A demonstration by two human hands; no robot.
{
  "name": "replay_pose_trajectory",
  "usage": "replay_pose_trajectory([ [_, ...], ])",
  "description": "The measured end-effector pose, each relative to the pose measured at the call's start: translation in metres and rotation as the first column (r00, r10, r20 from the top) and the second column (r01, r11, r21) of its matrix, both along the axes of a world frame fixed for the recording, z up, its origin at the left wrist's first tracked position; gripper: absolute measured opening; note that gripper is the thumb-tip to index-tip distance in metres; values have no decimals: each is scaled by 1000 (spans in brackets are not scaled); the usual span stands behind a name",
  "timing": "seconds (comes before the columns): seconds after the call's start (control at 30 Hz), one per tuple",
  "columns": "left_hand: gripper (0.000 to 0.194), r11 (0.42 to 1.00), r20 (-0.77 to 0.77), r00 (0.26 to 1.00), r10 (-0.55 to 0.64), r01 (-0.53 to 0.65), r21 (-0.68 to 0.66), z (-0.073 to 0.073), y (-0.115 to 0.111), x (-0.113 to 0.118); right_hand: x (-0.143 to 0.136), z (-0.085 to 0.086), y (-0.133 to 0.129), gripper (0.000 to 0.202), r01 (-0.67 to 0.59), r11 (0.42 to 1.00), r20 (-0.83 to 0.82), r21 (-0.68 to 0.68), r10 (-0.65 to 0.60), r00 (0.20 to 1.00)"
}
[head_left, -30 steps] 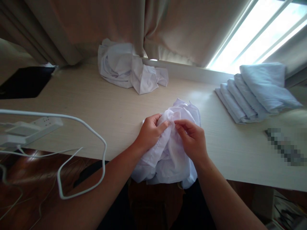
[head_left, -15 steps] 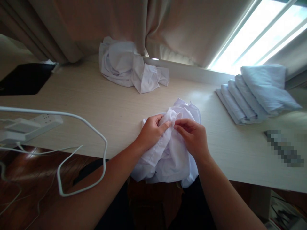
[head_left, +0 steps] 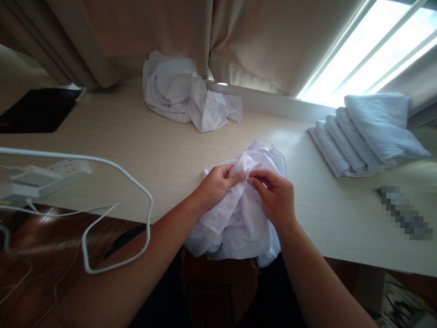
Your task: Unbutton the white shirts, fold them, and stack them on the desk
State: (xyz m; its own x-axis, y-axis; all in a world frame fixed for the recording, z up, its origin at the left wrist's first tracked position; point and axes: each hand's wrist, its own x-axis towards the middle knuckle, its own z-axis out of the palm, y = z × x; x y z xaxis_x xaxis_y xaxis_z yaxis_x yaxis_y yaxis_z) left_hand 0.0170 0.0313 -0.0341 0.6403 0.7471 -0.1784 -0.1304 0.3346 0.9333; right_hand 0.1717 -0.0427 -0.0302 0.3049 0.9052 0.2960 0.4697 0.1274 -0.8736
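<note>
A: In the head view, where is the cloth (head_left: 235, 228)?
B: It is in the middle, at the near edge of the table (head_left: 170, 157); it is white and all bunched up, and its low end hangs past the edge.

A: What is the left hand (head_left: 216, 184) doing?
B: It holds the cloth from the left side; the thumb lies on top, and the other fingers go partly out of sight in the folds.

A: And the right hand (head_left: 276, 193)?
B: It has a narrow pinch on the same cloth, thumb and first finger close together; the tips are just beside the left thumb; I cannot tell if anything small is between them.

A: What else is on the table?
B: A messy white heap (head_left: 170, 86) at the back, near the curtain (head_left: 153, 27); a neat pile (head_left: 375, 123) of folded white cloths on the right, below the bright window (head_left: 368, 50); a black mat (head_left: 37, 109) far to the left.

A: And closer to us?
B: A white power strip (head_left: 64, 173) on the left; a white cord (head_left: 133, 177) loops across the view of the left arm (head_left: 164, 241); on the right is a dark, long thing (head_left: 404, 214), too blurred to name.
</note>
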Motion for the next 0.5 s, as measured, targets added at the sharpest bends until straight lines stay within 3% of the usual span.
replay_pose_trajectory([
  [0.3, 44, 972, 128, 989, -76, 102, -210, -6, 3, 1, -3, 4, -1, 8, -25, 999, -65, 26, 26, 998],
  [0.5, 47, 963, 151, 986, -67, 103, -248, -7, 2, 2, -4, 4, -2, 7, -9, 999, -89, 37, 12, 996],
])
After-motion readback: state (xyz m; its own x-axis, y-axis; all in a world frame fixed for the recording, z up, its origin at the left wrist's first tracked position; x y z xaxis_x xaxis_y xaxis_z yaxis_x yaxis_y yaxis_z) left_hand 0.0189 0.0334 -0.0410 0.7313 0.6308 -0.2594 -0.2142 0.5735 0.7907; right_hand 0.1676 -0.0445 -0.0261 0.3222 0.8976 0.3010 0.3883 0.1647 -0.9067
